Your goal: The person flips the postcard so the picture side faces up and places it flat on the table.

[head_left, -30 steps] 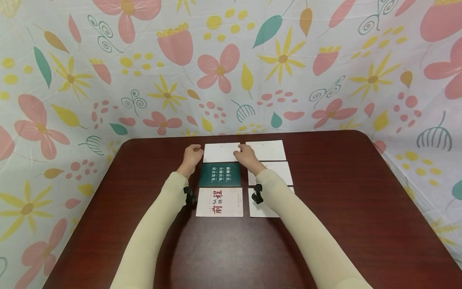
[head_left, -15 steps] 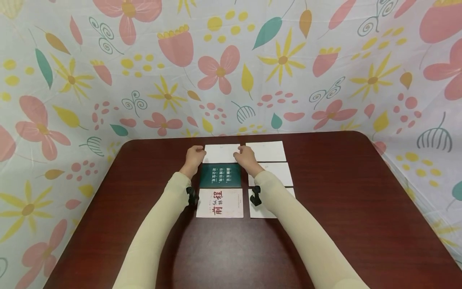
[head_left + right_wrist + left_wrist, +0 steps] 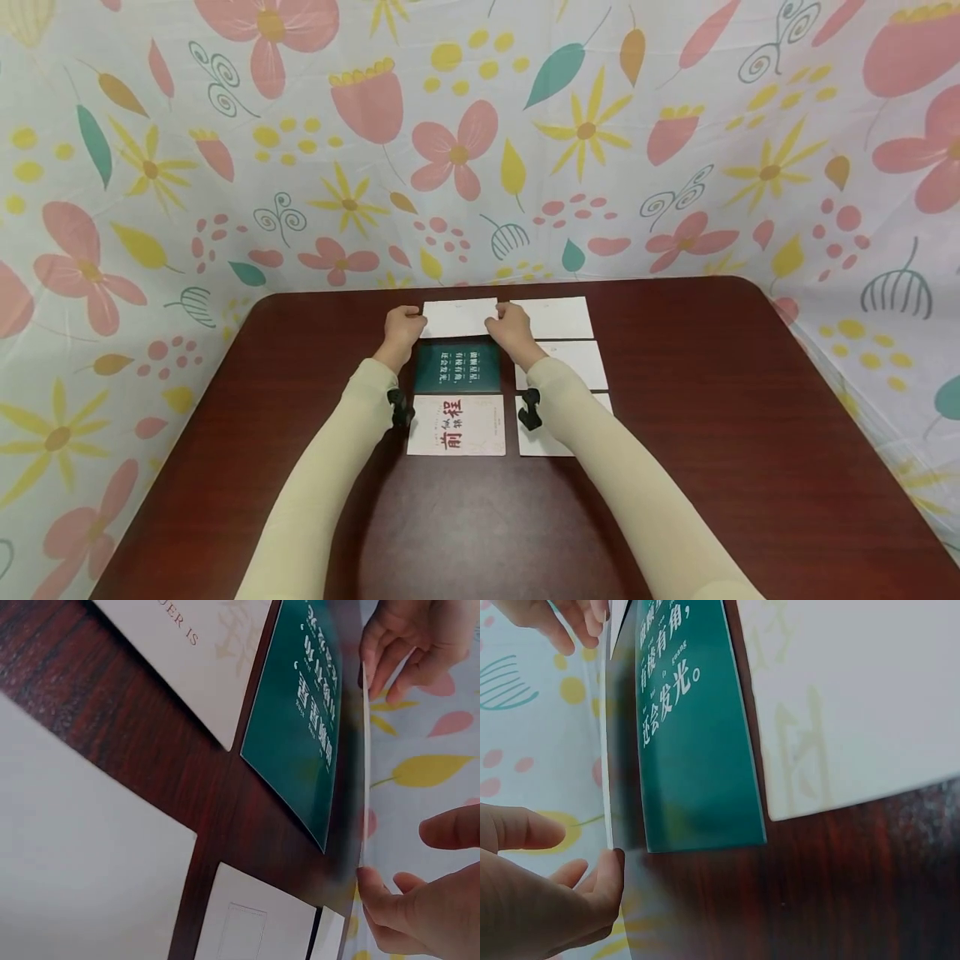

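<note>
Both hands are at the far row of postcards in the head view. My left hand (image 3: 402, 327) holds the left short edge of a white postcard (image 3: 459, 318), and my right hand (image 3: 513, 328) holds its right edge. Both wrist views show this postcard almost edge-on as a thin strip (image 3: 606, 757), fingertips right at its ends and thumbs standing apart from it. Directly nearer lies a green postcard (image 3: 456, 368) with white Chinese lettering. Below that is a pale pink postcard (image 3: 483, 429) with red characters.
Right of these runs a column of white postcards: a far one (image 3: 558, 317), a middle one (image 3: 577, 362) and a near one (image 3: 546, 440) partly covered by the right sleeve. They lie on a dark red-brown table (image 3: 720, 433). A flower-printed cloth (image 3: 465, 217) hangs behind.
Over the last second the left hand has moved slightly right onto the white postcard's edge. The postcard now sits slightly tilted, its near edge higher off the green one. The right hand stays nearly in place.
</note>
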The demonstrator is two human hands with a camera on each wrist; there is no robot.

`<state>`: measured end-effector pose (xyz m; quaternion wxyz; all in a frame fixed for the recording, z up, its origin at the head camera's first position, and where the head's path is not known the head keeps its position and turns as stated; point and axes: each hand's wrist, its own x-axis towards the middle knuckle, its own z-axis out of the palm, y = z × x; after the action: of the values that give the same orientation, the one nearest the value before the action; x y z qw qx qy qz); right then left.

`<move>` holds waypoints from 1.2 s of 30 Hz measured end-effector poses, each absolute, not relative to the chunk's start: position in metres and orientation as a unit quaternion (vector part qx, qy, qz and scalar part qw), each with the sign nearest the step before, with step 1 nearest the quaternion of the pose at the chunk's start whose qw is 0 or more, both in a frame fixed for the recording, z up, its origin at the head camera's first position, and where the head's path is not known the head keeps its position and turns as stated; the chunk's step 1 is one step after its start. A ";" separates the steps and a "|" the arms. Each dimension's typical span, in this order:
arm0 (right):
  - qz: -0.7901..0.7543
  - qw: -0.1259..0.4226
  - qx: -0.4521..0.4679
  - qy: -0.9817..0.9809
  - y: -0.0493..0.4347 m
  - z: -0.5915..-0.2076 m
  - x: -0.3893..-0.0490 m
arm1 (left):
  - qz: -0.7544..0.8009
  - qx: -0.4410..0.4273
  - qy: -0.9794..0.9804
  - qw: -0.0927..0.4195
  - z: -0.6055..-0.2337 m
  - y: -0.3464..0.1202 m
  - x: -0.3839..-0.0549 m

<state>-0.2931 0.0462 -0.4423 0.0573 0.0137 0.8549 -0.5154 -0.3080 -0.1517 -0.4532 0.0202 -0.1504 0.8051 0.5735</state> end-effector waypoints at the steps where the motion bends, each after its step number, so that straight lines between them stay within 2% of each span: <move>1: -0.514 0.056 0.014 0.856 0.046 -0.442 -0.293 | 0.572 -0.155 0.806 0.018 -0.454 -0.152 -0.309; 11: -0.535 0.036 0.033 0.843 0.049 -0.445 -0.297 | 0.580 -0.158 0.799 0.025 -0.441 -0.153 -0.299; 24: -0.570 -0.001 0.071 0.819 0.052 -0.441 -0.296 | 0.607 -0.146 0.781 -0.022 -0.441 -0.154 -0.296; 36: -0.575 -0.028 0.066 0.815 0.058 -0.441 -0.295 | 0.613 -0.144 0.777 -0.027 -0.437 -0.157 -0.294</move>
<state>-0.2952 0.0577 -0.4411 -0.0280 0.0664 0.8151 -0.5748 -0.2939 -0.1565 -0.4374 -0.0270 -0.1442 0.7767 0.6125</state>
